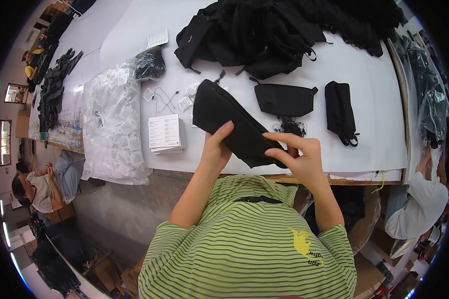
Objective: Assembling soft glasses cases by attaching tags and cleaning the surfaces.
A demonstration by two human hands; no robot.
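Note:
A black fabric zip pouch (217,112) is held slantwise over the table's near edge, a pull tab at its far end. My left hand (218,147) grips its left side, thumb on top; the other fingers are hidden beneath. With thumb and index finger, my right hand (300,155) pinches the pouch's near right end. Just beyond lie another flat black pouch (285,98) and a small heap of black cords (292,126). An upright-looking black pouch (339,110) with a loop lies farther right. A stack of white printed cards (164,133) sits left of my hands.
Black bags (249,37) are piled at the table's far side. A clear plastic bag of white tags (113,124) covers the left, with a smaller bag of black items (150,64) beside it. People (42,187) sit left and stand right (419,207). The white table (374,154) ends near my waist.

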